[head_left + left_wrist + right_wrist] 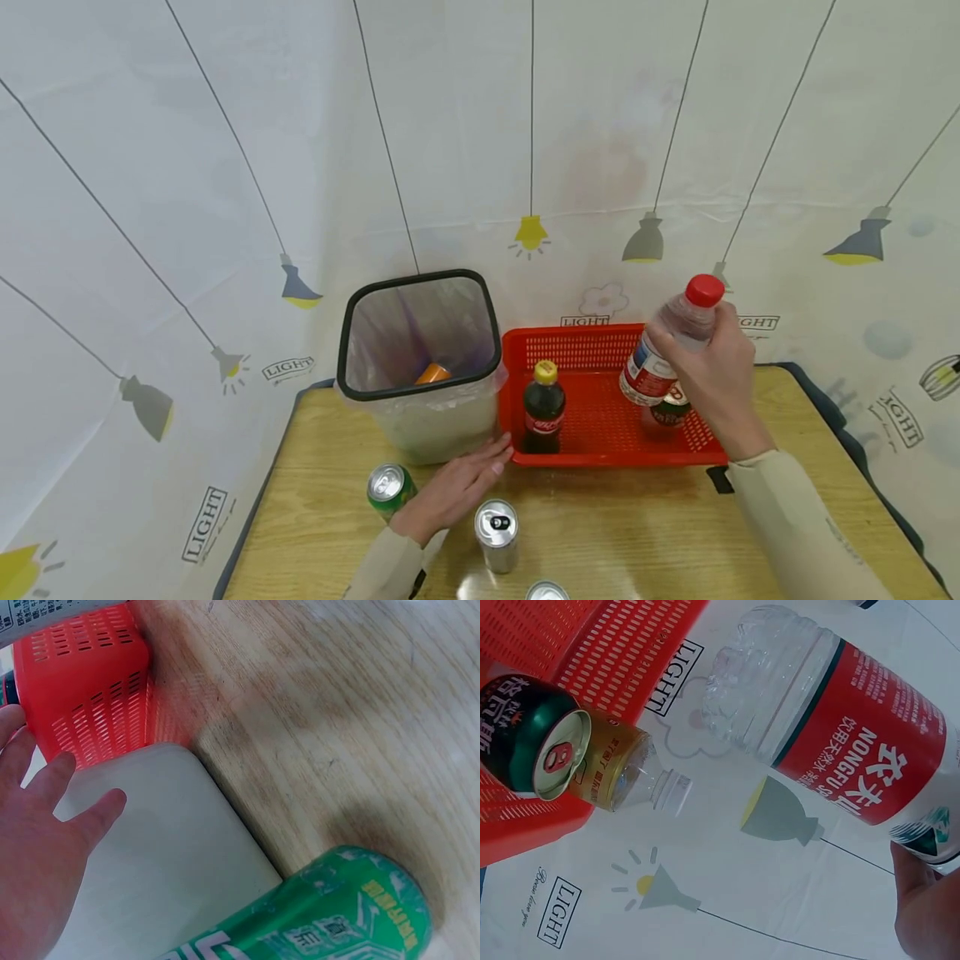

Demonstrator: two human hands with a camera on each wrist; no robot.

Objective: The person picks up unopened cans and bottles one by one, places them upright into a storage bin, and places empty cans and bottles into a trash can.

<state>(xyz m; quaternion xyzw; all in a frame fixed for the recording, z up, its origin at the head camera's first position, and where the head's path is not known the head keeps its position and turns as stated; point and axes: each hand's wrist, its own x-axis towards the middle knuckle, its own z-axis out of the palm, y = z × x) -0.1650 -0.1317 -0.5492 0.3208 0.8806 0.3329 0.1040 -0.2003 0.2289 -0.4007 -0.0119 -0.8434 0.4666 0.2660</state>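
A pale cloth (450,125) printed with hanging lamps fills the far side, and in front of it runs the wooden table (637,533). Up at the far left of that table stands the bin (438,429), black-rimmed and lined with a clear bag. Right beside it, to the right, sits the red basket (600,460), low and full of slots.

Now the big one: the water bottle (648,367), red cap on, up in the air over the basket's right part! It leans, cap to the far right, base to the near left. The right hand (716,383) has it, fingers and thumb clamped around its upper half. Over on the left, the left hand (461,487) reaches to the basket's near left corner, fingers extended and spread apart, holding nothing; whether the tips touch the rim, I cannot tell.

Inside the basket, the cola bottle (544,408) stands at the left under its yellow cap. At the right lies a clear bottle with a gold label (615,761), a dark green can (525,735) just beside it.

Nearer, a bright green can (390,492) stands left of the left hand, a silver can (497,533) right of it, another can top (547,592) peeks in at the near edge, and something orange (432,374) shows inside the bin.
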